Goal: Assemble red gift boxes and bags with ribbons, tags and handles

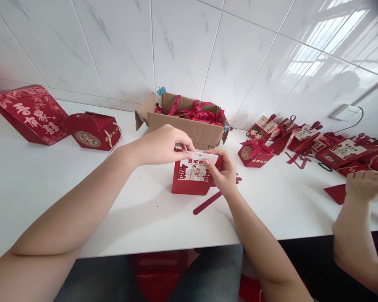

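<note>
Head view, centre of the frame: your left hand (174, 144) pinches the top left edge of an upright red paper box (189, 187) with a white printed card (193, 168) on its front. Your right hand (223, 173) grips the right end of that top edge, thumb on the card's face. If the two pinches pull unevenly, the card could skew or crease; pressing down hard could buckle the box's thin-looking walls.

Just beside the box, lower right of centre, lies a flat dark-red ribbon strip (208, 203); your right wrist could catch it if it sweeps sideways. Behind, at upper centre, stands an open brown cardboard carton (182, 131) of crimson ribbons (204, 114); pushing the box back could bump it. Left of frame, a glossy red round-topped box (96, 133) sits near your left forearm, which could knock it by swinging outward.
</note>
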`<move>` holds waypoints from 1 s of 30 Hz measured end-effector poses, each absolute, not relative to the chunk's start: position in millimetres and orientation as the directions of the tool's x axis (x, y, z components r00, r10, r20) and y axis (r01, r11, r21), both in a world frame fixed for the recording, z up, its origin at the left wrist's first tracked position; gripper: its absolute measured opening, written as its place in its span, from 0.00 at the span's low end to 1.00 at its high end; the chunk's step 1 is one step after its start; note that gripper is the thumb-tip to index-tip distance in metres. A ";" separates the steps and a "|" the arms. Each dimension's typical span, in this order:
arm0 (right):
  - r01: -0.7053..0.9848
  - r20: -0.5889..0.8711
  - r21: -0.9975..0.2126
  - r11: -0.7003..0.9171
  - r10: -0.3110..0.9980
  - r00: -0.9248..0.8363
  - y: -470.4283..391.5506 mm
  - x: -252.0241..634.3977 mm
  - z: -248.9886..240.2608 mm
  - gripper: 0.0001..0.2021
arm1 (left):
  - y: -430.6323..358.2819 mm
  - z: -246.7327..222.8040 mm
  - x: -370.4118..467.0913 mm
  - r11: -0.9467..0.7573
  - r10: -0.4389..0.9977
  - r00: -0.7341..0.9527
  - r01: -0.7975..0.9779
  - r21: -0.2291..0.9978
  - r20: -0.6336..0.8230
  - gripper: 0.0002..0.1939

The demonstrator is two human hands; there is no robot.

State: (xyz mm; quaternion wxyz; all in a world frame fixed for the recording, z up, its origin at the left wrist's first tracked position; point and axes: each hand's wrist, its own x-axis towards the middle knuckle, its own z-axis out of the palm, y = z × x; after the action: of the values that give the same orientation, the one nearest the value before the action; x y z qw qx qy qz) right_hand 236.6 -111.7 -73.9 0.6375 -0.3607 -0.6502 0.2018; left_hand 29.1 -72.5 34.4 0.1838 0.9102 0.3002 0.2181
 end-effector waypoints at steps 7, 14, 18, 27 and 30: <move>0.214 0.628 -0.769 0.602 0.773 0.087 -114.2 235.6 -70.8 0.10 | -69.2 33.5 28.2 -0.744 0.626 0.730 0.455 0.489 0.274 0.09; 0.155 0.530 -0.845 0.512 0.839 0.118 -113.4 234.6 -72.1 0.12 | -69.8 31.6 31.8 -0.709 0.662 0.701 0.470 0.526 0.266 0.07; 0.125 0.486 -0.873 0.472 0.862 0.144 -112.6 232.4 -71.6 0.14 | -68.2 26.0 36.6 -0.676 0.686 0.675 0.453 0.581 0.272 0.07; 0.087 0.453 -0.892 0.444 0.875 0.173 -110.5 228.7 -74.5 0.15 | -71.9 -36.1 51.3 -0.323 0.849 0.441 0.000 0.946 0.290 0.14; 0.114 0.514 -0.858 0.501 0.834 0.201 -109.3 225.0 -82.6 0.14 | -74.5 -55.1 57.6 -0.311 0.887 0.330 -0.094 0.946 0.324 0.18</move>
State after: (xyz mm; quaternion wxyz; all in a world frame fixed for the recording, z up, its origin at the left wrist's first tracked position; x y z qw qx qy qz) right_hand 225.0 -109.3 -82.6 0.6534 -0.4169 -0.5687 0.2754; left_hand 57.6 -74.5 -55.1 0.4999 0.6442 0.3077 0.4904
